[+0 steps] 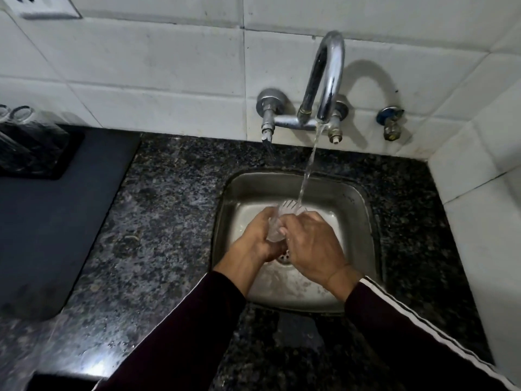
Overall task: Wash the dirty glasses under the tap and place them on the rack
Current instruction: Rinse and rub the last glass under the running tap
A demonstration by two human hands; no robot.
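1. Hands first, at six o'clock: my left hand (258, 238) and right hand (311, 244) both curl their fingers around the clear ribbed drinking glass (282, 218) over the steel sink (363, 221).
2. Tap water (308, 167) runs into it; washing is midway, I judge.
3. At ten o'clock, clear glasses (21, 115) stand on the black rack (64, 153); racking this one remains.

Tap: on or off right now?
On. A stream of water runs from the tap spout into the glass that the left hand and right hand hold over the sink.
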